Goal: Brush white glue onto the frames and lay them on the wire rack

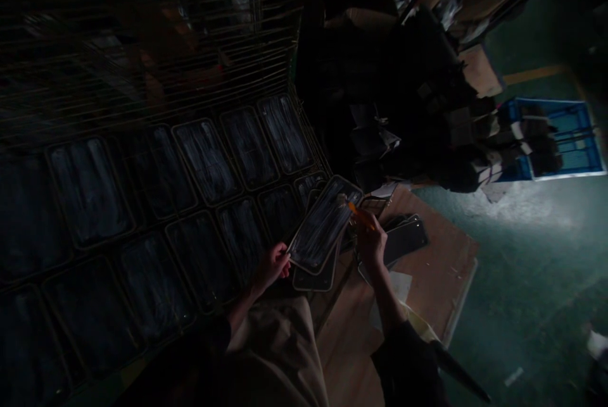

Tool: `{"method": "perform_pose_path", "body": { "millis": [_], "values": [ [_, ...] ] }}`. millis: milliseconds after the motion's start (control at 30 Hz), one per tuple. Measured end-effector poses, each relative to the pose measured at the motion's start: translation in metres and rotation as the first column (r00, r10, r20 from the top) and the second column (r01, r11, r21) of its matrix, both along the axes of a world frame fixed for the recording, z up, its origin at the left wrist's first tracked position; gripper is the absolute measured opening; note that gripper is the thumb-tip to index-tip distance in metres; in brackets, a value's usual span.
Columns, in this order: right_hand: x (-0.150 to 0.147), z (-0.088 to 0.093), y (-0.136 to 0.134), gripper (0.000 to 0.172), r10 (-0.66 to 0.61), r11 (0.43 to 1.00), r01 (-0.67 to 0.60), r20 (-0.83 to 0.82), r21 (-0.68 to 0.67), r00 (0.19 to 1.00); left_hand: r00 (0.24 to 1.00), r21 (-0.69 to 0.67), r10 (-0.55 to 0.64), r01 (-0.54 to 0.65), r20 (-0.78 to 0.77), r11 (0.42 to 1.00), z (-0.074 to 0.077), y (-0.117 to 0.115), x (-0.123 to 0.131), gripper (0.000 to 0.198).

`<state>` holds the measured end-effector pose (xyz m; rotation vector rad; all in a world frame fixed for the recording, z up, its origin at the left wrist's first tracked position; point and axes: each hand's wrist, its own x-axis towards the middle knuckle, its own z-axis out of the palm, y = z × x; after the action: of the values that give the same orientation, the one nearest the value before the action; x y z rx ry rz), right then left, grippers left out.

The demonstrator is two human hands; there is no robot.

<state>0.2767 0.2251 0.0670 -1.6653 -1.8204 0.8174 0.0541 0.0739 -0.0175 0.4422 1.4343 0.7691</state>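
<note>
My left hand (272, 266) pinches the lower left corner of a dark rectangular panel (323, 226) with rounded corners and a pale rim. The panel is tilted, and whitish streaks run along its face. In my right hand (372, 237) is a brush with an orange handle (357, 212); its bristles (342, 200) touch the panel near the upper end. Beneath the held panel lies another dark panel (313, 280), without visible streaks. Further dark panels (408, 241) lie overlapped to the right of my right hand.
Rows of streaked panels (204, 160) cover the left side, below a wire rack (190, 78). A wooden board (427, 274) lies at right with a paper piece (400, 285). Dark bundles (475, 163) and a blue crate (577, 138) stand beyond, on green floor (527, 255).
</note>
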Motion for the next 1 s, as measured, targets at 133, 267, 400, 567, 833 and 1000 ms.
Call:
{"method": "perform_pose_path", "body": {
  "millis": [133, 267, 400, 567, 833, 1000],
  "values": [
    [-0.007, 0.007, 0.019, 0.03, 0.082, 0.987, -0.102, 0.162, 0.123, 0.983, 0.999, -0.022, 0.031, -0.031, -0.008, 0.999, 0.0, -0.001, 0.002, 0.032],
    [-0.007, 0.0, 0.015, 0.033, 0.222, 0.967, -0.249, 0.294, 0.06, 0.93, 0.999, -0.04, 0.037, -0.036, 0.003, 0.999, 0.0, -0.001, 0.003, 0.032],
    [-0.008, -0.002, -0.031, 0.036, 0.376, 0.922, -0.386, 0.312, -0.031, 0.873, 0.999, -0.062, 0.048, -0.047, 0.01, 0.997, 0.001, -0.002, 0.004, 0.033],
    [-0.008, 0.015, -0.104, 0.033, 0.467, 0.869, -0.436, 0.096, -0.234, 0.879, 0.996, -0.06, 0.064, -0.06, 0.065, 0.996, 0.002, -0.004, 0.002, 0.035],
    [0.001, 0.029, -0.091, 0.026, 0.192, 0.972, -0.182, 0.059, -0.151, 0.98, 0.997, -0.076, 0.069, -0.065, 0.044, 0.995, 0.0, -0.004, 0.001, 0.036],
    [-0.009, 0.02, -0.125, 0.031, 0.356, 0.921, -0.32, 0.147, -0.223, 0.923, 0.987, -0.073, 0.111, -0.102, 0.119, 0.992, 0.0, -0.004, 0.005, 0.036]
  ]
}}
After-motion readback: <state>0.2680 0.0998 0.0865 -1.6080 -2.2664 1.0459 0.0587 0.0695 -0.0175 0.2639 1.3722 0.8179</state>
